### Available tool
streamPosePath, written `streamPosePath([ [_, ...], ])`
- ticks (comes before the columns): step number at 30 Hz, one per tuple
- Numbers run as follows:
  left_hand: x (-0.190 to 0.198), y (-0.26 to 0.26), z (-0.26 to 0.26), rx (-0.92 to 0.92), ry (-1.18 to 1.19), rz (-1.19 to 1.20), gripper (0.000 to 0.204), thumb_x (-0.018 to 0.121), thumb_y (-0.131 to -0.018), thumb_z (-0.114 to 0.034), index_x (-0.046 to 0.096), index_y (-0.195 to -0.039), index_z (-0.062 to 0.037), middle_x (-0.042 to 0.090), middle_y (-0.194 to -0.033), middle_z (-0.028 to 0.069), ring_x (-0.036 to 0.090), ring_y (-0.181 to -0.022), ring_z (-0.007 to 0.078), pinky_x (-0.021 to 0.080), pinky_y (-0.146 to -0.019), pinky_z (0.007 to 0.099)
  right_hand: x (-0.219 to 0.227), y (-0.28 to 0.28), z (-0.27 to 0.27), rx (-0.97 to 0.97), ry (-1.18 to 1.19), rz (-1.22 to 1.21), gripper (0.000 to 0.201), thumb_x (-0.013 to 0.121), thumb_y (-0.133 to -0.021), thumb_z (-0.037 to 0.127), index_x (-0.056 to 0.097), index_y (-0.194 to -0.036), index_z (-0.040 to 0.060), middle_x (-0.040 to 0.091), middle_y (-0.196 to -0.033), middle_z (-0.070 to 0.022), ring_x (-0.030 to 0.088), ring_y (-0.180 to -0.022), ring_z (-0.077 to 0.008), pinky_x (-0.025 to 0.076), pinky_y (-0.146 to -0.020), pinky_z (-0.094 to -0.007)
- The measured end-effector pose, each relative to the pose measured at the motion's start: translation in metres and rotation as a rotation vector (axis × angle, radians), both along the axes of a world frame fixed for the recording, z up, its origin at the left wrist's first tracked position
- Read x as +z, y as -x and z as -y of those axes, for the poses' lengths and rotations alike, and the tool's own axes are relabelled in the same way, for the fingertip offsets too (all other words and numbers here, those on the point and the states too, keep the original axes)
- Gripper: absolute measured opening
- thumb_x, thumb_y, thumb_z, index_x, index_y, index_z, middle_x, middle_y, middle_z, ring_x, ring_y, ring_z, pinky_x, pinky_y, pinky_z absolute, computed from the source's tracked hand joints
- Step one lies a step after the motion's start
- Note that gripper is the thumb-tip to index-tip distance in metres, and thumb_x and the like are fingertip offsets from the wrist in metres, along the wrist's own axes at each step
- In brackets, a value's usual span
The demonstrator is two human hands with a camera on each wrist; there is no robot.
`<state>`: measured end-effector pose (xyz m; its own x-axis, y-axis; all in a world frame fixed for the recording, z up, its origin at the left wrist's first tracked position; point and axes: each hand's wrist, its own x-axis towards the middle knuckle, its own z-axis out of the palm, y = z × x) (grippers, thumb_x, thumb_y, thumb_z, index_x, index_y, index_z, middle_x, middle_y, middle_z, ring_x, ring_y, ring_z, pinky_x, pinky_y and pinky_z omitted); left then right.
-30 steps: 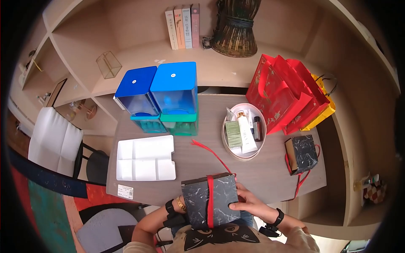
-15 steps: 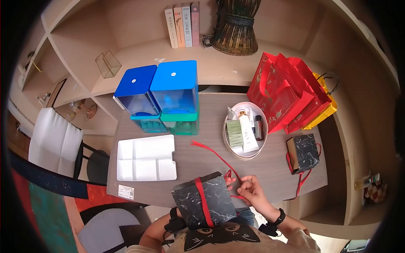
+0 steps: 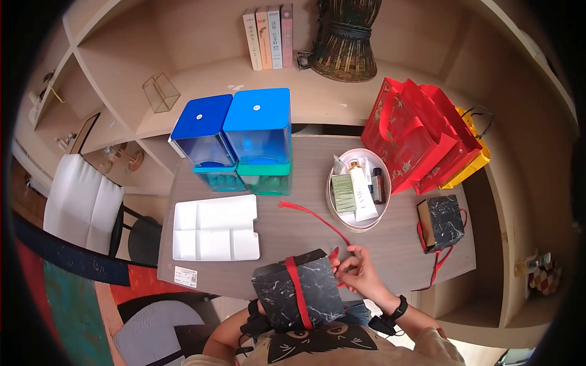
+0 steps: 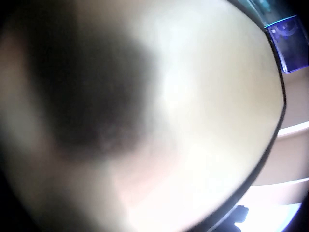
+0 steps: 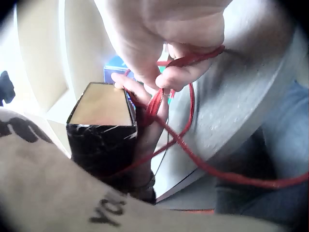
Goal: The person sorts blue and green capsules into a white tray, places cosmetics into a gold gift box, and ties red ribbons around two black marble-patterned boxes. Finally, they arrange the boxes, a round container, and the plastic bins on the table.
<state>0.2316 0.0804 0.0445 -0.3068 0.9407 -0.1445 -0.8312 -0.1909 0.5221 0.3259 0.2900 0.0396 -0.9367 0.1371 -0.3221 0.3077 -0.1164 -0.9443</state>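
Note:
A black marbled box (image 3: 308,290) with a red ribbon round it is held tilted close to the person's front. My left hand (image 5: 150,140) holds the box from its far side, mostly hidden behind it in the head view, with fingers showing past its right edge. My right hand (image 3: 361,276) is just right of the box and pinches the red ribbon (image 5: 155,104) between thumb and fingers. Close to both hands, the ribbon loops and crosses, and one loose end (image 3: 305,210) trails over the table. Pale and dark blur fills most of the left wrist view.
On the table (image 3: 293,238) are a white divided tray (image 3: 215,210), stacked blue and green drawer boxes (image 3: 259,119), an oval box (image 3: 329,210) of cosmetics and a smaller marbled box (image 3: 445,222). Red paper bags (image 3: 409,137) stand at the back right. Shelving surrounds the table.
The box has turned and shifted slightly left. My right hand has left the box's right side and taken hold of the ribbon beside it. Left fingers now show past the right edge.

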Motion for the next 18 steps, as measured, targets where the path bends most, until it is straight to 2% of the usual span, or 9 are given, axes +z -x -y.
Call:
streamPosePath([
  [3,0.001,0.001,-0.001,-0.001,-0.003,0.005,0.049,0.057,-0.098,-0.026,0.045,-0.139,-0.0034,0.054,-0.13,0.0131,0.055,-0.12,0.0221,0.049,-0.097,0.0346,0.017,0.0,0.001,-0.035,-0.001,0.001,0.076,0.07,-0.087,0.006,0.022,-0.146,0.0102,0.061,-0.08,-0.0042,0.054,-0.05,-0.0063,0.04,-0.041,-0.0202],
  [6,-0.001,0.0,-0.003,-0.003,-0.006,0.002,0.049,0.057,-0.098,-0.026,0.045,-0.139,-0.0034,0.054,-0.13,0.013,0.055,-0.12,0.022,0.05,-0.097,0.0346,0.02,0.003,-0.008,0.225,0.096,0.105,0.044,0.069,-0.09,0.013,0.05,-0.128,0.0059,0.062,-0.076,-0.0014,0.052,-0.05,-0.0047,0.039,-0.042,-0.0199],
  [9,-0.001,0.001,-0.001,0.001,-0.008,0.002,0.048,0.057,-0.098,-0.026,0.045,-0.139,-0.0034,0.054,-0.129,0.013,0.055,-0.12,0.022,0.05,-0.097,0.0346,0.012,0.001,-0.011,0.265,0.035,0.202,0.015,0.067,-0.092,0.016,0.065,-0.103,0.0051,0.062,-0.073,0.0011,0.05,-0.049,-0.0039,0.036,-0.042,-0.0193],
  [12,-0.001,0.001,0.0,0.004,-0.012,0.005,0.048,0.057,-0.098,-0.026,0.045,-0.139,-0.0034,0.054,-0.129,0.0129,0.055,-0.119,0.022,0.05,-0.097,0.0346,0.018,-0.003,-0.015,0.061,0.078,0.113,0.008,0.066,-0.092,0.012,0.064,-0.09,0.0046,0.063,-0.075,0.0018,0.051,-0.054,-0.0032,0.039,-0.049,-0.0186],
  [15,-0.002,0.001,0.003,0.009,-0.011,0.004,0.048,0.057,-0.098,-0.027,0.045,-0.139,-0.0034,0.054,-0.129,0.0128,0.055,-0.119,0.0219,0.05,-0.097,0.0346,0.011,-0.007,-0.026,-0.182,0.009,-0.094,0.008,0.064,-0.092,0.008,0.059,-0.087,0.0051,0.066,-0.083,-0.0001,0.055,-0.068,-0.0041,0.045,-0.062,-0.02],
  [16,-0.002,0.001,0.003,0.01,-0.012,0.003,0.048,0.057,-0.098,-0.027,0.045,-0.139,-0.0034,0.054,-0.129,0.0128,0.055,-0.119,0.0219,0.05,-0.097,0.0345,0.021,-0.007,-0.027,-0.236,-0.118,-0.16,0.008,0.063,-0.092,0.004,0.057,-0.087,0.0054,0.068,-0.095,-0.0027,0.056,-0.084,-0.0059,0.046,-0.076,-0.0227],
  [17,-0.002,0.001,0.003,0.006,-0.012,0.004,0.048,0.057,-0.098,-0.027,0.045,-0.139,-0.0034,0.054,-0.129,0.0128,0.055,-0.119,0.0219,0.05,-0.097,0.0345,0.025,-0.008,-0.032,-0.268,-0.157,-0.244,0.008,0.062,-0.092,0.002,0.057,-0.087,0.0057,0.067,-0.101,-0.0039,0.056,-0.091,-0.0083,0.046,-0.081,-0.0245],
  [18,-0.002,0.002,0.003,0.005,-0.015,0.005,0.048,0.057,-0.098,-0.027,0.045,-0.138,-0.0034,0.054,-0.129,0.0128,0.055,-0.119,0.0219,0.05,-0.096,0.0345,0.034,-0.007,-0.034,-0.308,-0.136,-0.277,0.007,0.061,-0.092,0.002,0.057,-0.087,0.0056,0.067,-0.1,-0.0037,0.057,-0.091,-0.0087,0.046,-0.081,-0.0249],
])
